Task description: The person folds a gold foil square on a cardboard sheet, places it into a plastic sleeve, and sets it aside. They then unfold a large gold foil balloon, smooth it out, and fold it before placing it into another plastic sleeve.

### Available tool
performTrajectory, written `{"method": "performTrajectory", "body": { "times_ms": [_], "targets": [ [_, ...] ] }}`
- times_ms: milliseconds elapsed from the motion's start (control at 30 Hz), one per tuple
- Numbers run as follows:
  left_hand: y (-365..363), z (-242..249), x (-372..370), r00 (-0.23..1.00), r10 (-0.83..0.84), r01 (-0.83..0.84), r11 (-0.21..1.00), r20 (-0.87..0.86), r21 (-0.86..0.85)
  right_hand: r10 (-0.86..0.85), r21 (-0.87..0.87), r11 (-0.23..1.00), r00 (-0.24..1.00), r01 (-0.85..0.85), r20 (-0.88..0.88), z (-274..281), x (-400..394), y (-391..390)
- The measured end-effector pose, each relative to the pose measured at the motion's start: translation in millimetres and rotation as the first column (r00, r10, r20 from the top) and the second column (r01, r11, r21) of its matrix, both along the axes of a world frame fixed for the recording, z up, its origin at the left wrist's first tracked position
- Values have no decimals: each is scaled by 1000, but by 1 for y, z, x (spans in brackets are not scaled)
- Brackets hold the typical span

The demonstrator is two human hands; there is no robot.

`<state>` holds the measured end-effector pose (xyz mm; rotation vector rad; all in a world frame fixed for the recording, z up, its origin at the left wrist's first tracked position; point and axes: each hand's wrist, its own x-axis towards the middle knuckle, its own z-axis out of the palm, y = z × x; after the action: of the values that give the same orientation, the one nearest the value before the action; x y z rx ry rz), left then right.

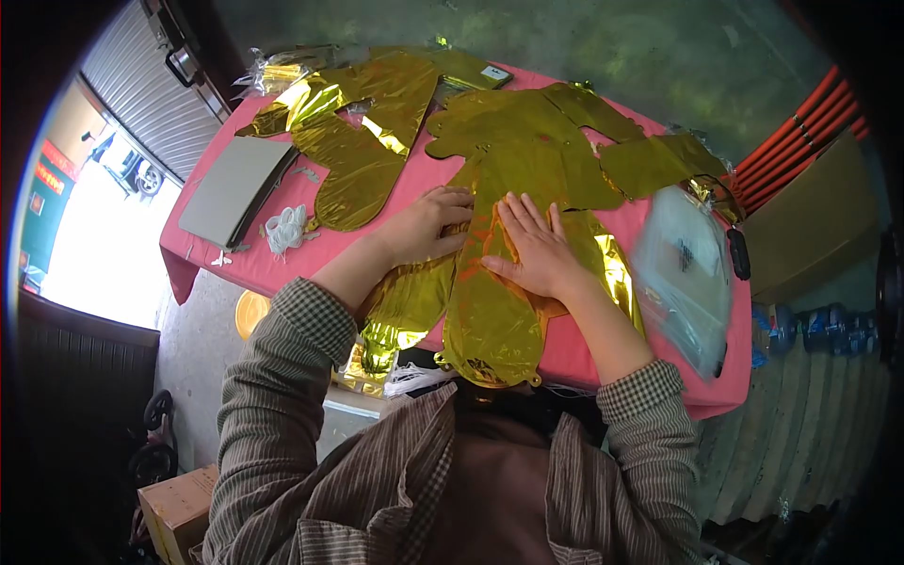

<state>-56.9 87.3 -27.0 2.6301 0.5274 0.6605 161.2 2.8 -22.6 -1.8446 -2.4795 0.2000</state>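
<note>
Flat gold foil balloons lie in front of me, one long foil balloon [494, 330] reaching past the table's near edge. My right hand [539, 247] rests flat on that foil with its fingers stretched out. Just left of it, my left hand [428, 226] lies on the foil's left edge, fingers slightly bent and apart, thumb lower down. Neither hand visibly grips anything. More gold foil spreads beyond my hands, including a large foil sheet [527, 141] and a rounded foil piece [363, 174] at the left.
On the pink tablecloth [325, 254] lie a grey flat box [235, 188], a bundle of white string [285, 229] and clear plastic bags [686, 273]. A black object [738, 254] sits at the right edge. A cardboard box [810, 221] and orange tubes [800, 132] stand beyond.
</note>
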Motion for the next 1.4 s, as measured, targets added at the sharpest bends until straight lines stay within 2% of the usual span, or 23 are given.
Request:
{"method": "performTrajectory", "body": {
  "times_ms": [200,300,367,400,467,500,567,667,733,767,833,900,1033,1200,1400],
  "targets": [
    [0,2,0,1000,-2,2,1000,-20,9,-12,-9,1000,1000,11,-14,-1,-3,0],
    [0,9,0,998,-22,26,998,56,-60,-22,-20,1000,1000,22,-8,3,-4,-1],
    [-5,23,-1,996,71,-67,996,62,-66,-44,-40,998,999,43,-13,6,-4,-2],
    [-7,32,0,997,54,-50,997,60,-66,-30,-34,999,1000,30,-5,4,-4,-2],
    [-15,56,2,973,127,-141,988,-193,-58,-23,-33,999,1000,23,5,2,-2,-2],
    [-17,64,4,974,121,-135,989,-192,-62,-15,-17,1000,1000,15,2,1,-2,-2],
    [-15,75,11,895,96,-170,976,-435,-135,1,0,1000,1000,-1,0,-2,-1,-1],
    [-4,68,32,896,60,-104,992,-440,-77,10,37,999,1000,-10,-9,-1,-2,-1],
    [13,42,48,981,-17,22,999,-196,28,1,22,1000,1000,-1,-15,2,-3,0],
    [13,42,57,988,-4,5,1000,-157,5,2,0,1000,1000,-2,-24,-1,-3,-1],
    [15,34,70,992,3,-7,999,-126,-34,28,73,997,999,-26,-25,-3,-1,0],
    [18,16,80,995,81,-85,994,58,67,9,12,1000,999,-8,-33,2,-3,1],
    [18,-3,80,986,151,-145,986,74,-76,-25,-26,999,1000,25,13,1,-4,1],
    [22,-11,77,995,96,-98,994,39,55,-20,-44,999,1000,21,6,0,-3,2],
    [21,-10,80,992,123,-122,986,-1,112,-16,-49,999,999,18,50,2,-4,2]
  ]
}}
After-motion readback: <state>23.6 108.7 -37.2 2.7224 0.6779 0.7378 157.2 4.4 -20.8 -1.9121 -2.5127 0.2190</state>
